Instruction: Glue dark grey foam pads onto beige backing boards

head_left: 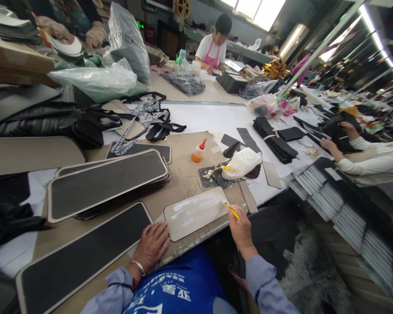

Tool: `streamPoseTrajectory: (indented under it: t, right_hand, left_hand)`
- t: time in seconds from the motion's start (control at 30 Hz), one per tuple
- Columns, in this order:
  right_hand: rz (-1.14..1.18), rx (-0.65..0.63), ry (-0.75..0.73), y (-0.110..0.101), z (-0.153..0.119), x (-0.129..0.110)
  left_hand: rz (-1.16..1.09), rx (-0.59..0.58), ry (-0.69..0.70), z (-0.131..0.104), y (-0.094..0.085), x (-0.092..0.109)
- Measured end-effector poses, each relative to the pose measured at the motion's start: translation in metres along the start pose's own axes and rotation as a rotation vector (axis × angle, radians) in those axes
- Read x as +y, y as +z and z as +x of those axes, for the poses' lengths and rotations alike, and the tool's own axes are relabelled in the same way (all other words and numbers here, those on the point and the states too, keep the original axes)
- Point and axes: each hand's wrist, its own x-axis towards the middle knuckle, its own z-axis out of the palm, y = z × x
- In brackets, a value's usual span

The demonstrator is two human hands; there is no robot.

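My right hand (240, 227) grips a yellow-handled brush (233, 211), its tip touching the right end of a beige rounded panel (196, 213). Wet white streaks, like glue, cover much of that panel's face. Fingers stretched out flat, my left hand (153, 245) rests at the panel's left edge, next to a long black panel with a pale border (85, 257). Beyond the beige panel, a white plastic bottle (244, 163) lies on its side on dark, glue-spattered scraps (206, 178), with another yellow handle at its mouth. A small red-tipped bottle (198, 151) of orange liquid stands nearby.
A stack of black panels (108, 183) rises on the left, with black straps (163, 124) behind it. Tied black strips (275, 139) lie at the right. The table's front edge (196, 246) runs close to my body. Other people work across the table and at the right.
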Motion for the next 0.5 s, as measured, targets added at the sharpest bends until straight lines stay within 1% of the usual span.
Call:
streamPoseTrajectory:
  t: [0.03,0.1,0.17,0.23,0.3,0.37,0.43,0.5]
  right_hand:
    - [-0.015,-0.014,-0.013,0.003,0.002,0.007]
    - [-0.009,-0.066,-0.036,0.009,-0.001,0.007]
    - [0.042,-0.132,-0.051,0.011,-0.009,-0.005]
    - [0.104,-0.184,-0.055,0.008,-0.016,-0.019]
    - [0.136,-0.184,-0.052,0.002,-0.021,-0.026]
    - [0.122,-0.138,-0.047,-0.002,-0.023,-0.029]
    - [0.108,-0.109,-0.048,-0.001,-0.027,-0.035]
    - [0.153,-0.154,-0.047,0.003,-0.035,-0.050]
  left_hand:
    - [0.004,0.002,0.001,0.000,0.000,0.000]
    - [0.008,0.008,0.002,0.001,0.000,0.000]
    - [0.012,0.011,0.005,0.002,0.000,0.001]
    - [0.015,0.005,0.007,0.002,0.000,0.001]
    - [0.020,-0.009,-0.002,0.003,-0.001,0.001]
    - [0.018,-0.025,-0.015,0.002,-0.001,0.002]
    - [0.007,-0.036,-0.033,0.001,0.000,0.002]
    - [-0.002,-0.052,-0.053,0.000,0.001,0.002]
